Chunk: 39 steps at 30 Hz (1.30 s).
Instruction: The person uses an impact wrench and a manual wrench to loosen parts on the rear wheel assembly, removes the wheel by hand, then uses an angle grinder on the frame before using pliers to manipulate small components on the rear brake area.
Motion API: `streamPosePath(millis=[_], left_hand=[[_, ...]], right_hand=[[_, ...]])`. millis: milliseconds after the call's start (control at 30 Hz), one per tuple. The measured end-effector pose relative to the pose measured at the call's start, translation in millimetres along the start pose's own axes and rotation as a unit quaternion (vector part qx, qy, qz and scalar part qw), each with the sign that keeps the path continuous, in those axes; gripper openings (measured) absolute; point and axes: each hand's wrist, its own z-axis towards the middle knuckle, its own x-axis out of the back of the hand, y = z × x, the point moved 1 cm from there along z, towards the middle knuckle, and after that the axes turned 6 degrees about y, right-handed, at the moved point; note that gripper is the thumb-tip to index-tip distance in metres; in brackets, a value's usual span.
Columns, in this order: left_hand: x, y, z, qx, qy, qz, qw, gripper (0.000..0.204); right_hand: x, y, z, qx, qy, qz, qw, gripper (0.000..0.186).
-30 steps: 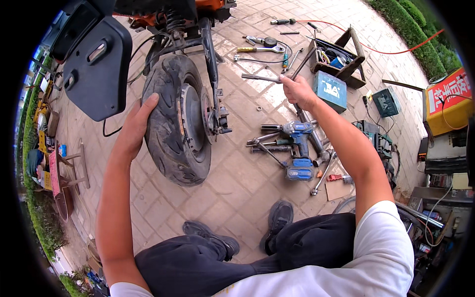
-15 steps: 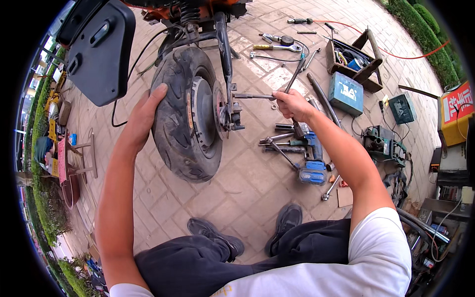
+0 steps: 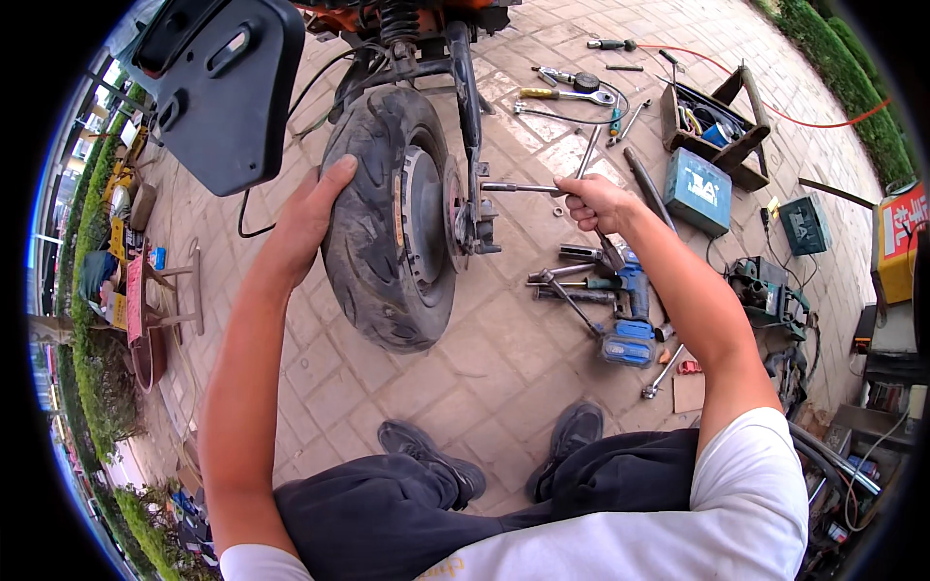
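A scooter wheel with a worn black tyre (image 3: 373,281) and grey hub stands in front of me, joined to a dark fork arm (image 3: 466,107). My left hand (image 3: 312,218) is against the tyre's left side, thumb over the tread; its other fingers are hidden behind. Closed around the centre of a T-handle socket wrench (image 3: 523,187) is my right hand (image 3: 596,205). The wrench's shaft points left to the axle area beside the fork arm, and its crossbar slants above and below my fist. Whether the socket sits on a nut is too small to tell.
A blue cordless impact wrench (image 3: 632,300) lies among several sockets and bars below my right forearm. Farther right are a blue case (image 3: 697,192) and an open wooden toolbox (image 3: 717,126). A ratchet (image 3: 567,95) lies beyond. A black plastic panel (image 3: 228,97) overhangs the wheel's left.
The whole view has shifted, so the wheel and tools appear farther right. The wrench's crossbar has turned a little, and my right fingers are curled differently at its centre. My left hand stays on the tyre.
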Motion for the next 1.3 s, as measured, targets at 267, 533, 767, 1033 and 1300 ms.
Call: streamPosePath(millis=[267,533,767,1033,1300], left_hand=[[-2.9,8.4,-7.6,0.006,0.016,0.010,1.000,0.072],[-0.7,5.5,-5.6,-0.025,0.011,0.027,0.999,0.077],[-2.1,-1.1,-1.0,-0.036,0.014,0.048,0.998,0.081],[7.4,-4.2,-0.3,-0.034,0.005,0.043,0.999,0.083],[2.7,-7.0,2.7,-0.044,0.021,0.046,0.998,0.082]], right_hand=[[2.7,-5.3,-12.3,0.544,0.079,-0.624,0.555,0.026],[-58.3,-67.0,-6.3,0.018,0.132,-0.843,0.522,0.028],[15.4,-14.7,-4.1,0.170,0.213,-0.255,0.928,0.043],[-7.0,-28.2,-40.1,0.371,0.021,-0.712,0.595,0.038],[-42.2,-45.2,-13.7,0.135,0.200,-0.750,0.616,0.018]])
